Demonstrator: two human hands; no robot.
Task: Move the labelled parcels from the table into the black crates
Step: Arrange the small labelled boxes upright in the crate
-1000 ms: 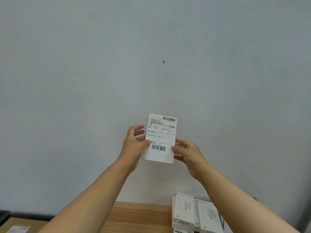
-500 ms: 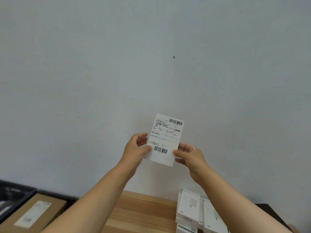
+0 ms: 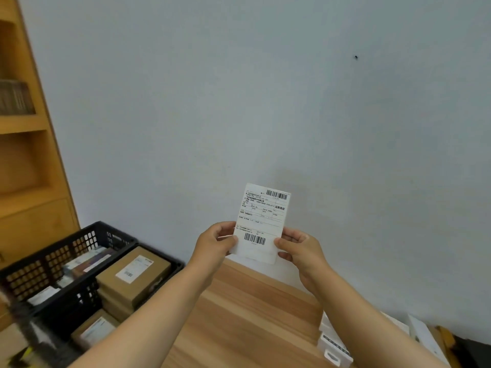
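Two black crates (image 3: 79, 261) sit side by side off the table's left edge, and they're the biggest things here apart from the wooden table (image 3: 239, 314) itself. The nearer crate holds at least three brown parcels (image 3: 132, 272); the top one lies label up, so I'd guess they get stacked that way so the labels stay readable. The far crate has a few mixed parcels I can't count. At the table's right edge there's a cluster of white boxes (image 3: 333, 346), at least three, partly cut off by the forearm, probably waiting their turn.

One white labelled parcel (image 3: 261, 224) is held upright in the air over the table's far edge, printed face toward the camera, most likely to read the label. Left hand (image 3: 215, 245) pinches its lower left edge, thumb in front, fingers curled behind. Right hand (image 3: 300, 248) does the same on the lower right edge.
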